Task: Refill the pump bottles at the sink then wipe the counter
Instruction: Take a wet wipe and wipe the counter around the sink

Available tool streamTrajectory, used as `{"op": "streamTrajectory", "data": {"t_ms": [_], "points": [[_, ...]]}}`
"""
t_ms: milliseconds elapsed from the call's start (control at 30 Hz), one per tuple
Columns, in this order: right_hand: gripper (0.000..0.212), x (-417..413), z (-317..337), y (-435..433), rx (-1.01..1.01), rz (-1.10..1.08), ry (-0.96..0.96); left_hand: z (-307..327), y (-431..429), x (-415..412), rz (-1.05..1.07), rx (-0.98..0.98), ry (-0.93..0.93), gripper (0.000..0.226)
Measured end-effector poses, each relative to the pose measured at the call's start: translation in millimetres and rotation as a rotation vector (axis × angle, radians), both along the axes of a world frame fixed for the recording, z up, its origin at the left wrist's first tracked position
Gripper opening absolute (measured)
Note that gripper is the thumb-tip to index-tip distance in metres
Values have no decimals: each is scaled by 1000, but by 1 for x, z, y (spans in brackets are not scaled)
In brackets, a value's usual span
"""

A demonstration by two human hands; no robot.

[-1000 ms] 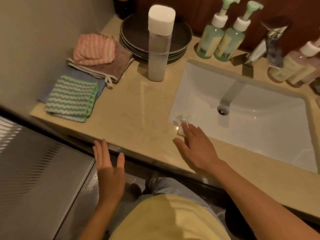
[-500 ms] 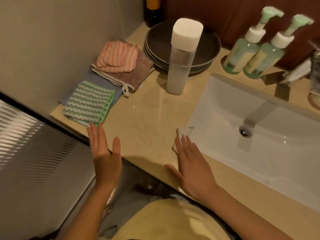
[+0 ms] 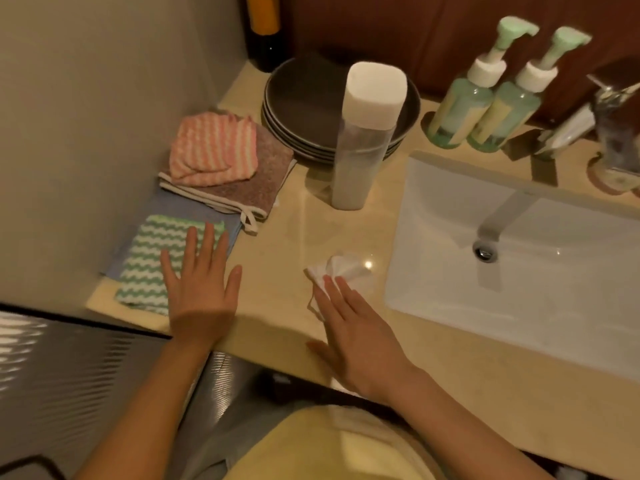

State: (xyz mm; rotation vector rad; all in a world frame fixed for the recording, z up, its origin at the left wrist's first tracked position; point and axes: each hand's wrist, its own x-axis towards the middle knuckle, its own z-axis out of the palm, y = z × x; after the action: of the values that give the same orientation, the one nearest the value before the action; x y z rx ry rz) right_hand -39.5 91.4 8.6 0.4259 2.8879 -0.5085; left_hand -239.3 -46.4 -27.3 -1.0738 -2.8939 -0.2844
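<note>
Left of sink (image 3: pixel 519 306), sliding tissue (image 3: pixel 343 268) farther out under flat right hand (image 3: pixel 356 337) (pressing, no clench); bringing open, empty left hand (image 3: pixel 199 289) up over green cloth (image 3: pixel 152 251); judging wiping begun.

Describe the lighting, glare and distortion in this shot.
Head view: warm, dim light; a small glare spot on the counter beside the white wipe under the right hand; the tall capped bottle and the pump bottles throw shadows onto the counter; wide-angle bending makes those bottles lean; the faucet at the right edge looks smeared.
</note>
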Motion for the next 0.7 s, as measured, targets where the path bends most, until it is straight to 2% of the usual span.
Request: {"op": "streamTrajectory", "data": {"t_ms": [200, 333, 500, 600, 700], "points": [[72, -94, 3, 8, 15, -192, -58, 0, -11, -9, -94, 28, -31, 63], [69, -128, 2, 14, -2, -271, -80, 1, -10, -9, -200, 34, -77, 70], [58, -111, 3, -20, -43, -232, 19, 3, -22, -14, -376, 196, -153, 59], [55, -88, -2, -57, -52, -187, 69, 6, -23, -13, -404, 318, -233, 53], [55, -65, -4, -95, -59, -189, 62, 7, -23, -11, -406, 328, -232, 54]]}}
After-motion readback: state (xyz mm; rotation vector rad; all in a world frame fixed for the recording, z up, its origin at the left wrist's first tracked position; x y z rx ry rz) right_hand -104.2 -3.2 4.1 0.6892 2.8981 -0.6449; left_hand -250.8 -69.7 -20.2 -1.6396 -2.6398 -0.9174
